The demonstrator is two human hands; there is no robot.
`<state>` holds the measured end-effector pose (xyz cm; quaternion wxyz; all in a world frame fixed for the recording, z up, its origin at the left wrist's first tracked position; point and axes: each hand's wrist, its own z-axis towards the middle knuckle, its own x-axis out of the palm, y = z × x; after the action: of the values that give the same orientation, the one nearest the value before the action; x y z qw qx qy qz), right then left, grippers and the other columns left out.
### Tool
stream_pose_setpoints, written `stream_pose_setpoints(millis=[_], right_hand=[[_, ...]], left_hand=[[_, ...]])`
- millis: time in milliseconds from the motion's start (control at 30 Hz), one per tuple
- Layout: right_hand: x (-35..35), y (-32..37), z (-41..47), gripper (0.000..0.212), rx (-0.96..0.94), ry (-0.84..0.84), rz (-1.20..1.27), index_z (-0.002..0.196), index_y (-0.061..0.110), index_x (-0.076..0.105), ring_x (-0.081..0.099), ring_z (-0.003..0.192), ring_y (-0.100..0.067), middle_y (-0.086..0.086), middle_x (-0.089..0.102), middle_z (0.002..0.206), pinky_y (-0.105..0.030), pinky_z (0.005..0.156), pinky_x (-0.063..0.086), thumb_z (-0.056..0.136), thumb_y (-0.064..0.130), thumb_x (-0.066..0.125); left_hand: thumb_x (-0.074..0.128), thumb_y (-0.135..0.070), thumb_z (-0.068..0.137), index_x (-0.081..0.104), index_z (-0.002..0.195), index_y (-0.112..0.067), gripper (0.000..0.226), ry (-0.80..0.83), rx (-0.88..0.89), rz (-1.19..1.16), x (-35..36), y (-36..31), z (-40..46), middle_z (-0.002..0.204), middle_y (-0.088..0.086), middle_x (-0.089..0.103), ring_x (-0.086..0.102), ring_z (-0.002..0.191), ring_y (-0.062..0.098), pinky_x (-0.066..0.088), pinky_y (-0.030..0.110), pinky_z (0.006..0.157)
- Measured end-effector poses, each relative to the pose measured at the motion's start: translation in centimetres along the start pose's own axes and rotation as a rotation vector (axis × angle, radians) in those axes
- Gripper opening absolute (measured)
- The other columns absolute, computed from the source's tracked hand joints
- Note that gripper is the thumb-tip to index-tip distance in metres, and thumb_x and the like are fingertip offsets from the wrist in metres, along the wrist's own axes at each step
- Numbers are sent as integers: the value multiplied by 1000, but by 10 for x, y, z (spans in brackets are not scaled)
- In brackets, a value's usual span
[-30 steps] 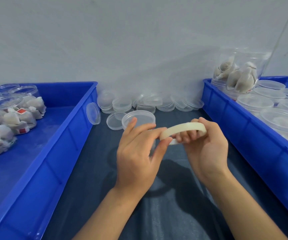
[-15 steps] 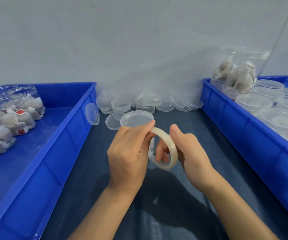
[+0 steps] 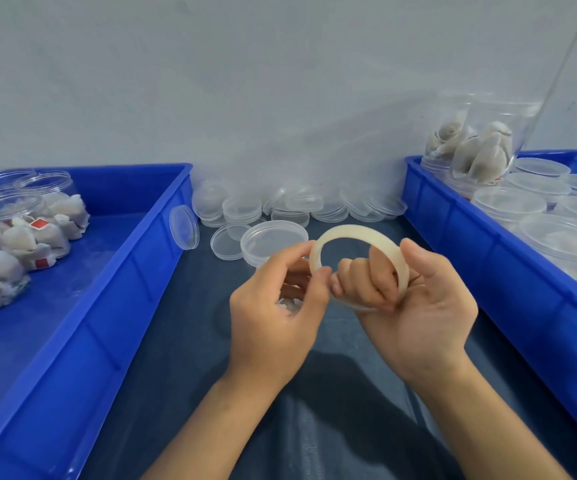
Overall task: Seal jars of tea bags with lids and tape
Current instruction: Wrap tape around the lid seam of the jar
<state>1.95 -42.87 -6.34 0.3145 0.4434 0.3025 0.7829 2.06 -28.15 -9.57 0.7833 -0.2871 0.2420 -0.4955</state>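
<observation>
A thin pale tape roll point(image 3: 356, 232) is held up over the dark table between both hands. My right hand point(image 3: 415, 306) has its fingers hooked through the ring, thumb on the outer rim. My left hand point(image 3: 276, 306) pinches the ring's left edge with thumb and forefinger. Behind my left hand stands a clear jar with a lid point(image 3: 273, 239) on it; a bit of its tea-bag filling shows below my fingers. Whether a tape end is lifted is too small to tell.
A blue tray point(image 3: 113, 299) on the left holds open jars of tea bags point(image 3: 27, 233). A blue tray point(image 3: 508, 271) on the right holds lidded jars point(image 3: 508, 202). Loose clear lids point(image 3: 300, 206) are piled along the back wall.
The tape roll has tilted from edge-on to facing the camera. My right hand has turned palm up with its fingers through the ring. My left hand has shifted to pinch the left edge.
</observation>
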Motion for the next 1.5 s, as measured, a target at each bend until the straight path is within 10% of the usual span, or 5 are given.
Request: stream_pose_setpoints(millis=[333,533,833,1067,1500], right_hand=[[0,-10,3,34,-153,-152,-435,62,-1,43,33,58,-38,-11,36,54,-44,92,57,93,14,42],[4,-10,3,37,-131,-120,-390,61,14,47,24,59,-35,-7,27,57,-40,77,52,97,13,46],[11,-5,1,32,37,133,19,104,3,52,59,68,-20,0,44,62,-50,83,39,107,28,33],[0,5,5,42,4,-108,147,72,15,46,23,59,-23,3,27,50,-37,73,39,105,38,38],[-12,-2,10,36,50,-424,-45,69,16,42,31,59,-23,-5,30,60,-40,73,37,103,28,39]], left_hand=[[77,-19,99,78,114,-22,14,-95,-129,-84,-3,2,6,96,-14,79,79,86,11,59,17,73],[74,-18,101,78,115,-19,14,-58,-236,-181,-1,0,5,93,-6,81,81,78,18,65,31,68],[73,-10,99,79,98,-15,8,-79,-350,-279,-1,-7,10,76,-2,77,73,61,4,55,13,57],[66,-2,103,74,119,-22,27,74,-462,-536,12,-18,-5,90,10,81,80,75,30,65,32,63],[70,-10,100,78,107,-8,10,31,-552,-537,13,-13,-3,87,13,80,77,72,21,63,28,65]])
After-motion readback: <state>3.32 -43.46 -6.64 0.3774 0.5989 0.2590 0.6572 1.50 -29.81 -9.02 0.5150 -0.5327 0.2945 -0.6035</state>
